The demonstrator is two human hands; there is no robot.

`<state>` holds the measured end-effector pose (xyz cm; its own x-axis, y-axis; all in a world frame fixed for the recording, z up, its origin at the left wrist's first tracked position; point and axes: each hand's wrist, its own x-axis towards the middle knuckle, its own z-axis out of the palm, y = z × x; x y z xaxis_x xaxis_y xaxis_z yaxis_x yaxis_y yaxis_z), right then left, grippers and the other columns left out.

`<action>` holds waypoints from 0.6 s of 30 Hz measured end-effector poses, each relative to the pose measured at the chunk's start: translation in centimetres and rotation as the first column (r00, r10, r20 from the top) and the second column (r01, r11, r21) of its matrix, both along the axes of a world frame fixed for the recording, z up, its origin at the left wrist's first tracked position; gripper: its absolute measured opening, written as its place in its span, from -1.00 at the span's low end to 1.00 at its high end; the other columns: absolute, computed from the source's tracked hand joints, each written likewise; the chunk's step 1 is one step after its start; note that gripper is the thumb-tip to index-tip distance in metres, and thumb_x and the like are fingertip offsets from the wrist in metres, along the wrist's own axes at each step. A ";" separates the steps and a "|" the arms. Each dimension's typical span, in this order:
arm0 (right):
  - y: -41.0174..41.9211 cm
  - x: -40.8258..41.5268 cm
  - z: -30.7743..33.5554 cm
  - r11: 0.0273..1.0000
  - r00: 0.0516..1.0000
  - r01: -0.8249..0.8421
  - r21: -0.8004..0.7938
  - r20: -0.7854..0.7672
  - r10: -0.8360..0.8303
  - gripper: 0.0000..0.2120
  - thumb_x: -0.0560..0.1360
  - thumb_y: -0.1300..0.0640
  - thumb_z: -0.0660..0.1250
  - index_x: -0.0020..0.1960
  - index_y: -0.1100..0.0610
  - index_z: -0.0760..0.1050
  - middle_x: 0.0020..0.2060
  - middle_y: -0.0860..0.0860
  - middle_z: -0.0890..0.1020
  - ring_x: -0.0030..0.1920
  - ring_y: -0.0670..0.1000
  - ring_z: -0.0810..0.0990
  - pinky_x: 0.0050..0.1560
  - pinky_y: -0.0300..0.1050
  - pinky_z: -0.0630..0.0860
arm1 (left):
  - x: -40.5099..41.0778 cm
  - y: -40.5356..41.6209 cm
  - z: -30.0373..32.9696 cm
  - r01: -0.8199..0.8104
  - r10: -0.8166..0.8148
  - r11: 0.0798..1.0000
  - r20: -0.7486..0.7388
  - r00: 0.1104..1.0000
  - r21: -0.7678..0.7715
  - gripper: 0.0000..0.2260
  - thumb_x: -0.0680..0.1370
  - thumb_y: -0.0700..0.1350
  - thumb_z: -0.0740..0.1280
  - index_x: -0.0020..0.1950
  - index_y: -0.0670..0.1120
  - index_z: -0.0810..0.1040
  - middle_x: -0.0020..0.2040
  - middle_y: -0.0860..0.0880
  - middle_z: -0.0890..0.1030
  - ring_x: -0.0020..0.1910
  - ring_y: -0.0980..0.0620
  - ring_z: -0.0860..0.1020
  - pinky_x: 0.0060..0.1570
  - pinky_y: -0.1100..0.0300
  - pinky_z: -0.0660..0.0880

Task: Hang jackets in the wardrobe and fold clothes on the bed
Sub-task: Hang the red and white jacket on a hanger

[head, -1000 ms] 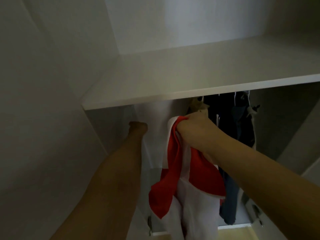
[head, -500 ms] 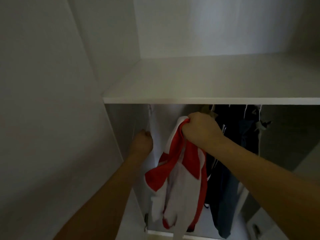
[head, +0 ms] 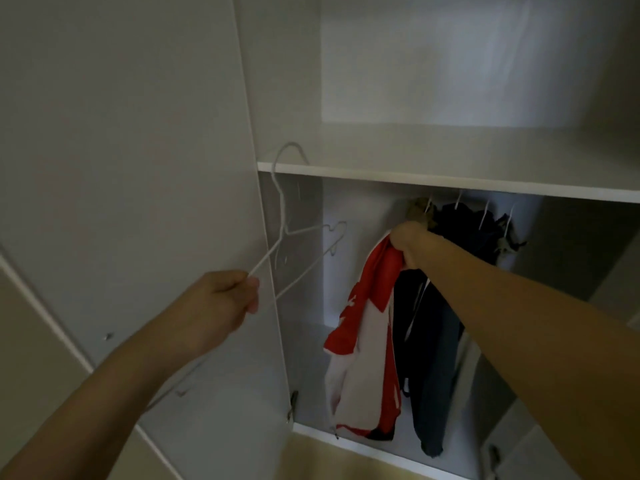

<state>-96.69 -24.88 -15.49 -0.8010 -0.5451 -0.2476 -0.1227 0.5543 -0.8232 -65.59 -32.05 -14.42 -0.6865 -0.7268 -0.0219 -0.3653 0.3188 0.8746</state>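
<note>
In the head view, the left hand (head: 225,301) sits at about 8 o'clock, fingers curled round the lower wires of a white hanger (head: 284,233); the wires leave the fist at the fingertips and run up toward 11 o'clock, where the hook (head: 289,152) stands upright in front of the shelf (head: 450,181) edge. The hanger is clear of the rail and crosses the wardrobe's left side panel (head: 270,306). A second looped outline near its shoulder reads as either motion blur or another wire; I cannot tell which. The right hand (head: 410,242) is just right of centre, reaching into the wardrobe below the shelf, fist closed on the bunched top of a red and white jacket (head: 367,341). The jacket hangs straight down from the knuckles toward 6 o'clock, its hem just above the wardrobe floor edge. The fingertips are buried in the cloth, so how much of it they pinch is hidden. Just right of the jacket, touching it, hang dark clothes (head: 433,358) on their own hangers, whose hooks disappear behind the shelf; the rail itself is hidden. A tan item behind the right hand is too blurred to name. The open door (head: 121,168) fills the left side, and both forearms are cut off at the bottom edge.
</note>
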 end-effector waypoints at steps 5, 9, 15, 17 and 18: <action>1.8 0.6 0.8 0.999 0.989 -0.001 0.038 -0.147 0.006 -0.64 0.58 0.33 0.12 0.35 0.31 0.42 0.31 0.23 0.49 0.31 0.18 0.47 -0.21 -0.28 0.43 | 2.7 4.6 3.6 0.125 -0.125 0.992 -0.036 0.991 -0.003 -0.61 0.65 -0.08 0.17 -0.35 -0.18 0.47 -0.62 0.04 0.32 -0.66 0.16 0.24 -0.64 0.39 0.15; 2.7 0.6 1.0 0.969 0.925 -0.017 0.247 -0.365 0.109 -0.73 0.61 0.25 0.13 0.18 0.31 0.54 0.17 0.23 0.58 0.19 0.19 0.55 0.20 -0.02 0.48 | 3.8 6.2 4.5 0.196 -0.197 0.977 0.006 0.980 0.089 -0.60 0.65 -0.04 0.16 -0.35 -0.14 0.47 -0.63 0.06 0.33 -0.70 0.18 0.24 -0.66 0.44 0.14; 2.1 5.8 3.6 0.942 0.882 -0.033 0.335 -0.434 0.185 -0.72 0.60 0.17 0.23 0.25 0.27 0.49 0.23 0.18 0.55 0.23 0.15 0.53 0.27 -0.04 0.44 | 5.1 5.7 3.4 0.295 -0.322 0.911 0.049 0.945 0.288 -0.58 0.65 0.04 0.16 -0.39 -0.02 0.49 -0.57 0.03 0.31 -0.64 0.12 0.18 -0.58 0.40 0.13; 2.0 7.4 4.7 0.959 0.888 -0.064 0.277 -0.422 0.181 -0.69 0.58 0.16 0.25 0.27 0.27 0.48 0.24 0.18 0.54 0.24 0.17 0.52 0.25 -0.06 0.44 | 5.4 5.2 3.4 0.347 -0.386 0.870 0.047 0.921 0.352 -0.59 0.65 0.03 0.16 -0.38 -0.01 0.48 -0.53 0.03 0.29 -0.61 0.11 0.16 -0.58 0.41 0.12; 2.4 8.6 5.4 0.971 0.898 -0.095 0.219 -0.402 0.178 -0.69 0.57 0.16 0.26 0.27 0.27 0.49 0.23 0.18 0.54 0.23 0.18 0.53 0.20 -0.06 0.45 | 5.7 4.9 3.6 0.372 -0.412 0.849 0.029 0.911 0.376 -0.60 0.65 0.02 0.15 -0.37 -0.02 0.47 -0.52 0.03 0.27 -0.60 0.11 0.14 -0.58 0.41 0.11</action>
